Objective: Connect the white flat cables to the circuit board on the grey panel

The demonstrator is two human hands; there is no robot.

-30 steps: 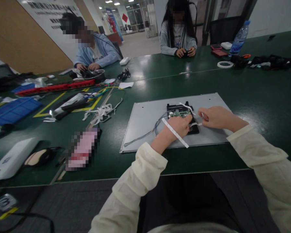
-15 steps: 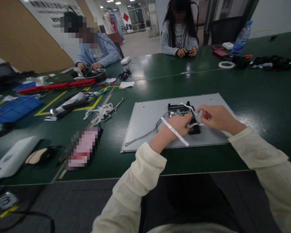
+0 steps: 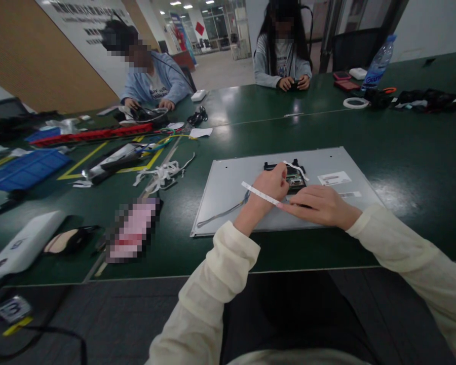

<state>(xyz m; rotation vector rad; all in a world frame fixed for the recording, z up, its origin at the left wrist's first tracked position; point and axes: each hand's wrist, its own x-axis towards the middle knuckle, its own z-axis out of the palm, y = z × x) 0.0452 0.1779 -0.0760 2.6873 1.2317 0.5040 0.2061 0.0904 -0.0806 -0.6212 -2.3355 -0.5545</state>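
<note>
My left hand (image 3: pixel 270 183) is closed over the left part of a small black bracket with a green circuit board (image 3: pixel 297 181); what its fingers hold, if anything, is hidden. Across the back of this hand lies a white tape strip (image 3: pixel 259 193). My right hand (image 3: pixel 319 205) reaches over from the right, its fingertips closed at the strip's lower right end. Beneath both hands is a flat grey metal panel (image 3: pixel 228 185) on the table. A second white strip (image 3: pixel 294 169) lies over the bracket's top. A grey cable (image 3: pixel 222 213) runs out to the left.
On the green table lie a tangle of white strips (image 3: pixel 163 176), a pink phone-like object (image 3: pixel 137 230), a white power bank-like case (image 3: pixel 25 246) and a blue tray (image 3: pixel 26 170). A water bottle (image 3: pixel 379 63) and a white tape roll (image 3: pixel 355 103) stand far right. Two people sit opposite.
My right hand has moved left and down from beside the bracket to the tape strip on my left hand. My left hand has shifted slightly up and left. Labels on the panel are uncovered.
</note>
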